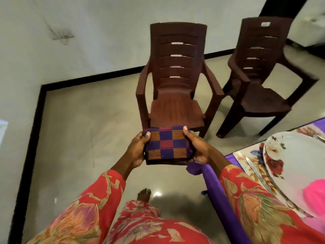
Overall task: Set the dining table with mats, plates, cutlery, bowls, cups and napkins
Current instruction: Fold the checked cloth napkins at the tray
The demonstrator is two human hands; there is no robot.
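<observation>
A folded checked napkin (167, 145), purple with orange and pink squares, is held flat in front of me over the floor. My left hand (137, 150) grips its left edge and my right hand (197, 147) grips its right edge, thumbs on top. At the right, the table (219, 199) carries a purple cloth. On it lies a floral mat (246, 155) with a large white flowered plate (299, 159). A knife (256, 171) rests on the mat left of the plate. A pink object (316, 194) sits at the plate's near edge, cut off by the frame.
Two brown plastic armchairs stand ahead: one (175, 95) straight in front of my hands, another (260, 81) to its right near the table. Grey tiled floor (79, 138) with a black border lies to the left. My bare foot (144, 193) shows below.
</observation>
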